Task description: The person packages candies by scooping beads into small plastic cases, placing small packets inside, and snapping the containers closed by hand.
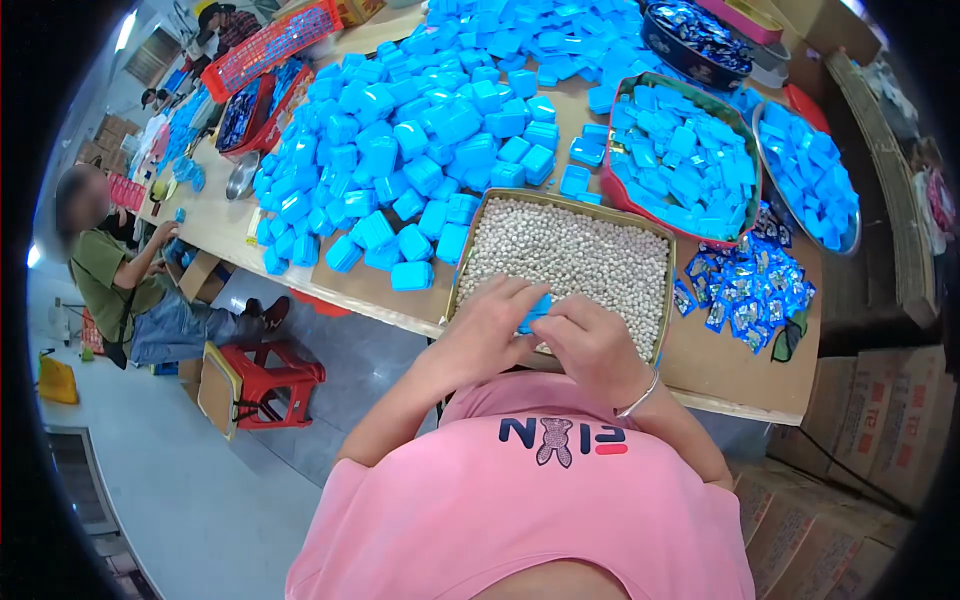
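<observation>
A small blue plastic case (pixel 535 314) is between my two hands, over the near side of a rectangular tin (pixel 667 300) filled with small beige pellets (pixel 570 245). My left hand (pixel 488 322) grips the case from the left with curled fingers. From the right, my right hand (pixel 597 345) pinches at it with thumb and fingers. The fingers cover much of the case, so I cannot tell whether its lid is closed. Left of the tin lies a big heap of closed blue cases (pixel 410 165). Blue printed packets (pixel 745 295) lie to its right.
A red-sided tin (pixel 608 182) and a metal bowl (pixel 853 240) hold flat blue pieces. A dark tin (pixel 650 52) of packets stands behind. At left are a red basket (pixel 270 48), a seated person (pixel 110 260) and a red stool (pixel 285 385). Cartons (pixel 880 420) stand right.
</observation>
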